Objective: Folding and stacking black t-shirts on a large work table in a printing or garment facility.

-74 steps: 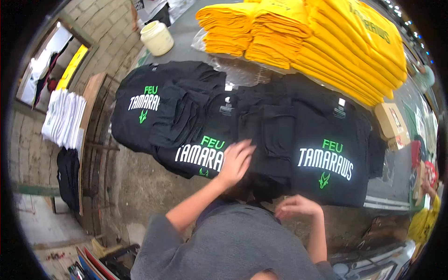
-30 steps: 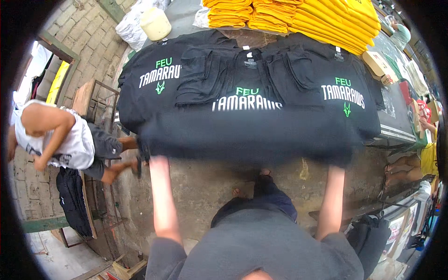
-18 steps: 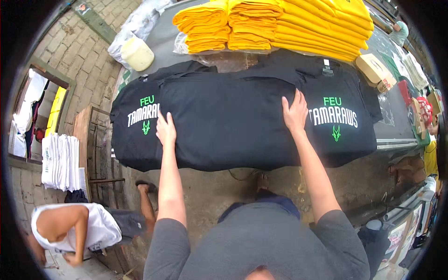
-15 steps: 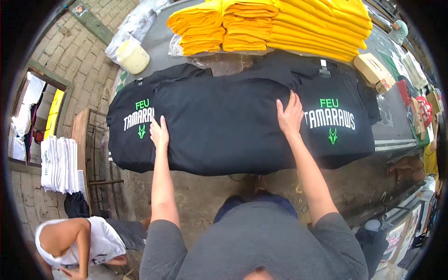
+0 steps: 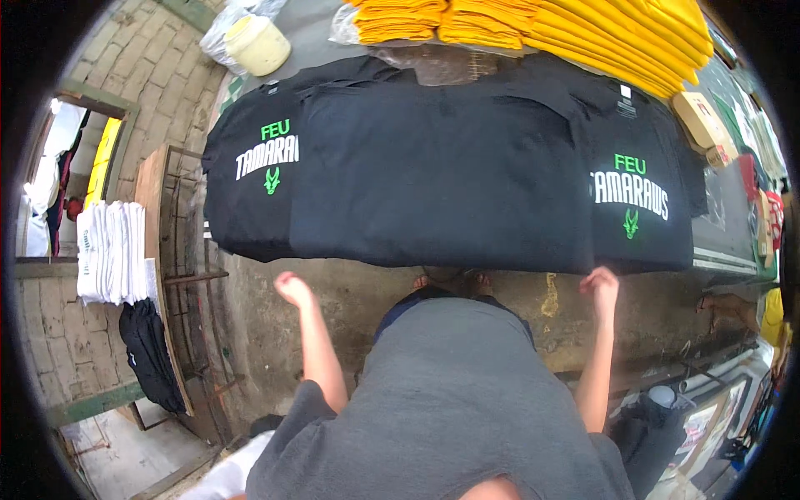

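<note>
Black shirts lie across the table, two with green-and-white prints showing at left (image 5: 250,200) and right (image 5: 642,125). Between them spreads a plain black layer (image 5: 433,183) whose underlying contents are hidden. Below the shirts' front edge, my left hand (image 5: 292,287) is off the fabric, fingers loosely closed and empty. My right hand (image 5: 600,282) hangs by the hem at the right, its fingers bent but slightly apart, with nothing seen in them. Whether it touches the hem I cannot tell.
Yellow folded stacks (image 5: 608,37), a cream tub (image 5: 257,46) and a cardboard box (image 5: 698,121) sit behind and right. Left stands a wooden rack (image 5: 152,229) with white garments (image 5: 108,250) and black garments (image 5: 150,354). A co-worker's white clothing (image 5: 233,471) shows at the lower edge.
A plain black layer now covers the middle printed shirt. My hands have left that layer and drawn down toward my body. The co-worker has moved mostly out of view at lower left.
</note>
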{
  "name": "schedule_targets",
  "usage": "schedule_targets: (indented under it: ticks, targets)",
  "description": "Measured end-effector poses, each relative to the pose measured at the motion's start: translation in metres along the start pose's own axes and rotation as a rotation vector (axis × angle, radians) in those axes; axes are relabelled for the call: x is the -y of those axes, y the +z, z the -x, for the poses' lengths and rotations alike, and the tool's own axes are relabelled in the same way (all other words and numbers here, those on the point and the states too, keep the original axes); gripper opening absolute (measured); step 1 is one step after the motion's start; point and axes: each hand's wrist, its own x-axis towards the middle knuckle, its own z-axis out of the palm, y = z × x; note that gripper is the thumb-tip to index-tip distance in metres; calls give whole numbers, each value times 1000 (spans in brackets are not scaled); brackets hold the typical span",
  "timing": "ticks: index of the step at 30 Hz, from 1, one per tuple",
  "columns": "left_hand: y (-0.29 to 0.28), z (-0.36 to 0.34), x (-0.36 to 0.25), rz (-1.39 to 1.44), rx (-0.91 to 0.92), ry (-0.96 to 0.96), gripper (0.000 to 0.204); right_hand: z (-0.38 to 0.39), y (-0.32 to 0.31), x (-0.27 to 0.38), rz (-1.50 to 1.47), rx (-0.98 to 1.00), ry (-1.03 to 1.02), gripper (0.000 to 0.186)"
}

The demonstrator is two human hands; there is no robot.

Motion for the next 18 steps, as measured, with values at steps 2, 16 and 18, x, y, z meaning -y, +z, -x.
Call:
schedule_targets:
  ticks: [2, 16, 18]
  targets:
    - [23, 59, 16, -126, 637, -288, 20, 12, 10, -45, 64, -122, 182, 30]
    - [22, 70, -38, -85, 1379, -675, 50, 20, 106, -44, -301, 149, 121, 34]
    - [21, 70, -47, 46, 1381, -803, 45, 22, 106, -40, -412, 82, 102, 33]
